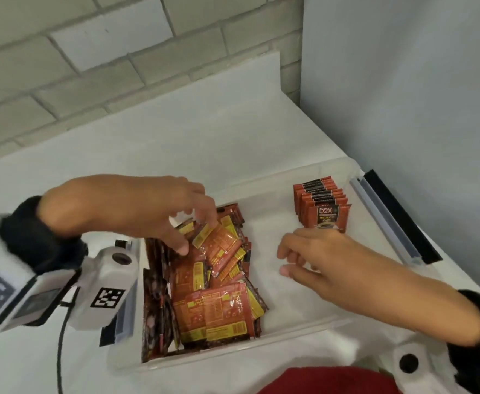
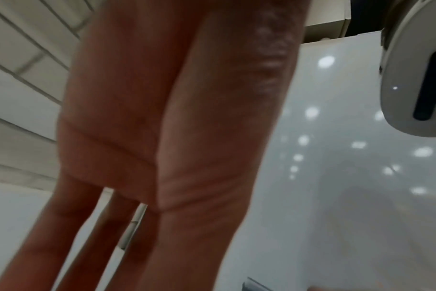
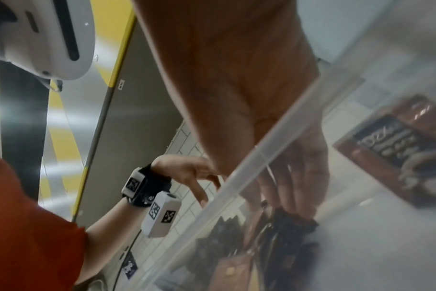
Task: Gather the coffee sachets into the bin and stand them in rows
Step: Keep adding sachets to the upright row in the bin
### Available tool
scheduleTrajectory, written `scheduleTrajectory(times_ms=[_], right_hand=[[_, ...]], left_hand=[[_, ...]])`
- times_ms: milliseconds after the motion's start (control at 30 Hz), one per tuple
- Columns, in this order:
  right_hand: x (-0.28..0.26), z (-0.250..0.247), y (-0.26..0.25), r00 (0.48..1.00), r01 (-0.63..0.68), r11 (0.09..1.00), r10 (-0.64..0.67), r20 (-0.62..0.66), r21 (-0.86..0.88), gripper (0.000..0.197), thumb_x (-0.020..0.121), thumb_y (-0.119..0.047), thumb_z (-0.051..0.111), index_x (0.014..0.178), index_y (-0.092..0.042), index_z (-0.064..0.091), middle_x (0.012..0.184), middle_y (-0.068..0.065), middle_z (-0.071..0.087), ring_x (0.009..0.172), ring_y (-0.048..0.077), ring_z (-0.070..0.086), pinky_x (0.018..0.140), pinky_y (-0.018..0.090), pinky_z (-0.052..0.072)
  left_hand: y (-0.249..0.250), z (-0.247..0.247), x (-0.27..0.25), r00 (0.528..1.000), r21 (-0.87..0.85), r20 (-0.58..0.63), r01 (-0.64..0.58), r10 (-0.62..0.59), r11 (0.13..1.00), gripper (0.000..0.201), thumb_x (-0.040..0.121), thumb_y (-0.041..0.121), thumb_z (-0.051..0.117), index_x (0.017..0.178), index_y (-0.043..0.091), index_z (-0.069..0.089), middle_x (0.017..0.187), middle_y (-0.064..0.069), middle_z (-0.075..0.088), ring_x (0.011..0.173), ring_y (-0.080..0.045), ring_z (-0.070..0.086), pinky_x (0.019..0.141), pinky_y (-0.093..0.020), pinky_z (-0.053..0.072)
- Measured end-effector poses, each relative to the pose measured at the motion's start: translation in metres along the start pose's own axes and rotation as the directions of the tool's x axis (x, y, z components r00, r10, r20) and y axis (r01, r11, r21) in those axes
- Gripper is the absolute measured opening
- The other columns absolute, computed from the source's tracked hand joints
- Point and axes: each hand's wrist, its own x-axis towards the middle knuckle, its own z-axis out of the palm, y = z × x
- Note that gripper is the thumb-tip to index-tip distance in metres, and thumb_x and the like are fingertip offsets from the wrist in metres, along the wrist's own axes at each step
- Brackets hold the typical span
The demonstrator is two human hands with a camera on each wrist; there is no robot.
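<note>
A clear plastic bin (image 1: 290, 328) sits on the white table. Its left part holds a loose pile of red and yellow coffee sachets (image 1: 218, 308). A row of sachets (image 1: 322, 206) stands upright in its far right corner, and shows blurred through the wall (image 3: 396, 149). My left hand (image 1: 196, 237) reaches down onto the pile, and its fingers and thumb pinch the yellow corner of the top sachet (image 1: 221, 245). My right hand (image 1: 285, 261) hovers over the bare middle of the bin, fingers relaxed and pointing left, with nothing plainly held. The left wrist view shows only the palm and fingers (image 2: 162, 137), blurred.
A clear and black latch strip (image 1: 389, 217) lies along the bin's right end and another (image 1: 125, 317) along its left end. A grey block wall stands behind the table and a pale wall at the right. My red top (image 1: 326, 382) is at the near edge.
</note>
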Motion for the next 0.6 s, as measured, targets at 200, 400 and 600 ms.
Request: scheduleTrajectory(times_ms=[200,400,600], right_hand=[[0.008,0.017,-0.023,0.991,0.056,0.988,-0.073,0.115,0.144,0.042,0.093,-0.045,0.054,0.13,-0.03,0.041,0.115,-0.015,0.045,0.101,0.002,0.042,0.086,0.021,0.041],[0.017,0.028,-0.032,0.986,0.083,0.993,-0.094,0.135,0.084,0.036,0.093,-0.046,0.056,0.118,-0.026,0.039,0.103,-0.01,0.045,0.096,0.008,0.044,0.081,0.026,0.043],[0.018,0.029,-0.035,0.984,0.065,0.974,-0.099,0.145,0.216,0.029,0.093,-0.036,0.06,0.096,-0.031,0.031,0.08,-0.018,0.043,0.069,-0.001,0.045,0.059,0.017,0.039]], left_hand=[[-0.007,0.057,-0.03,0.996,0.094,0.093,-0.024,0.015,0.995,0.053,0.08,0.031,0.075,0.116,0.058,0.049,0.116,0.033,0.033,0.107,0.01,0.02,0.089,-0.012,0.03],[0.002,0.09,-0.025,0.996,0.291,0.084,-0.06,0.037,0.955,0.053,0.088,0.032,0.066,0.131,0.054,0.043,0.125,0.02,0.024,0.102,-0.004,0.01,0.083,-0.018,0.018],[-0.009,0.091,-0.024,0.99,0.276,-0.016,-0.129,0.139,0.953,0.032,0.082,0.043,0.069,0.113,0.046,0.063,0.12,0.018,0.028,0.099,-0.001,0.008,0.085,-0.019,0.017]])
